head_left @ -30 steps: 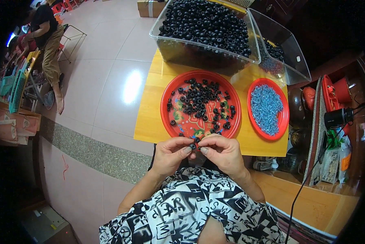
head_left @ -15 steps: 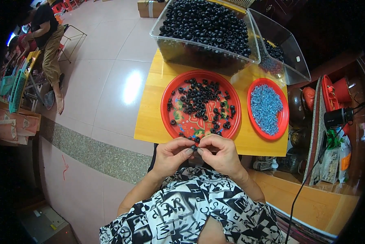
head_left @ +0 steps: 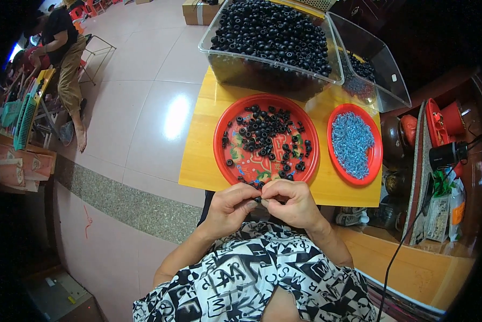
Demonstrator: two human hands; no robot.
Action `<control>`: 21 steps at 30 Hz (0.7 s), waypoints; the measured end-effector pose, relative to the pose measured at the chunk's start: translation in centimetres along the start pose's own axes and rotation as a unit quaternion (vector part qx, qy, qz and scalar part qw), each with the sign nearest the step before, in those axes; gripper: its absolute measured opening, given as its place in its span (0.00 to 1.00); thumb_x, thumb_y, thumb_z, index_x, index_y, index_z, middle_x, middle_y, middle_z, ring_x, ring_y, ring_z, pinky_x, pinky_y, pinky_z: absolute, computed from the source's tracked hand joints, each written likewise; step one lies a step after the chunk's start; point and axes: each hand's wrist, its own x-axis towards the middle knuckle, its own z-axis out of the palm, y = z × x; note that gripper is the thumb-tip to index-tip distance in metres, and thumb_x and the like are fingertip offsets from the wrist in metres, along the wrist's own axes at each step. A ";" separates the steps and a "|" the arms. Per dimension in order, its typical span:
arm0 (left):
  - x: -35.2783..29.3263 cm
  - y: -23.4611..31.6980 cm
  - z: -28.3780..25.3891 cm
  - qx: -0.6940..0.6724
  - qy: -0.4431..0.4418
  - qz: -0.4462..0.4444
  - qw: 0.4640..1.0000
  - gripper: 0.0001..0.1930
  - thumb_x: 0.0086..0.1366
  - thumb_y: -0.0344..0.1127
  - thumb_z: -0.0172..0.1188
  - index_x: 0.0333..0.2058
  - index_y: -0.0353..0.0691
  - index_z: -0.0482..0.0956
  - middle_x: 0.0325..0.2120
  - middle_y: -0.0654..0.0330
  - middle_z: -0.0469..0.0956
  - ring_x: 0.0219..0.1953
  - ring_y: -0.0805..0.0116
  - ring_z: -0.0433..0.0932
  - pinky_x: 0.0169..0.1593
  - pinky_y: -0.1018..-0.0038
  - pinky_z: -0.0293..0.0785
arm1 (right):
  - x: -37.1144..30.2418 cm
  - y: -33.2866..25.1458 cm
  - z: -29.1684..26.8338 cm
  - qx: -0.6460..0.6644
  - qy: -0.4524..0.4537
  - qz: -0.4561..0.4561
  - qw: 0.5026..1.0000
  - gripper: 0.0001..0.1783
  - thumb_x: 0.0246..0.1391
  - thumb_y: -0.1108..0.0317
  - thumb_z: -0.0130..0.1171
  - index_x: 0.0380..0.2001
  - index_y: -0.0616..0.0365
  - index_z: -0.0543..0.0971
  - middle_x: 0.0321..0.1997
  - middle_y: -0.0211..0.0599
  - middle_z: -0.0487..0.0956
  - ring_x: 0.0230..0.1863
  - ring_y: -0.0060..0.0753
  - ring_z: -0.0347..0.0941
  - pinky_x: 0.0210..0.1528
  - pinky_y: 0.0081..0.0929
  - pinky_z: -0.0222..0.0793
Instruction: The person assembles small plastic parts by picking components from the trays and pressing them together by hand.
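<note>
My left hand (head_left: 230, 210) and my right hand (head_left: 293, 206) meet at the near rim of a round red tray (head_left: 218, 147). Thumbs and forefingers of both are pinched around a small black rounded piece (head_left: 258, 199), mostly covered by the fingertips. Whether a second tiny part is between them cannot be made out. Loose black rounded pieces with holes (head_left: 262, 134) lie scattered over the patterned tray, some close to my fingertips. To the right, an oval red tray (head_left: 378, 155) holds a heap of tiny bluish transparent pieces (head_left: 352, 144).
A transparent bin (head_left: 273, 78) full of black pieces stands at the back of the yellow table (head_left: 198, 161). Beside it tilts another transparent container (head_left: 383, 70). A black cable (head_left: 394, 257) runs down on the right. Another person (head_left: 63, 53) works at the far left.
My fingers have shifted slightly around the black piece, which is now more covered. The right fingertips have curled in closer to the left ones. The trays look unchanged.
</note>
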 end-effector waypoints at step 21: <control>0.6 0.2 0.7 0.033 -0.023 0.134 0.990 0.08 0.51 0.22 0.58 0.32 0.33 0.75 0.23 0.60 0.68 0.26 0.68 0.67 0.29 0.76 0.64 | 0.0 2.9 -0.4 0.384 -0.148 0.127 0.902 0.13 0.46 0.69 0.60 0.34 0.67 0.75 0.29 0.32 0.76 0.28 0.18 0.70 0.30 0.14 0.67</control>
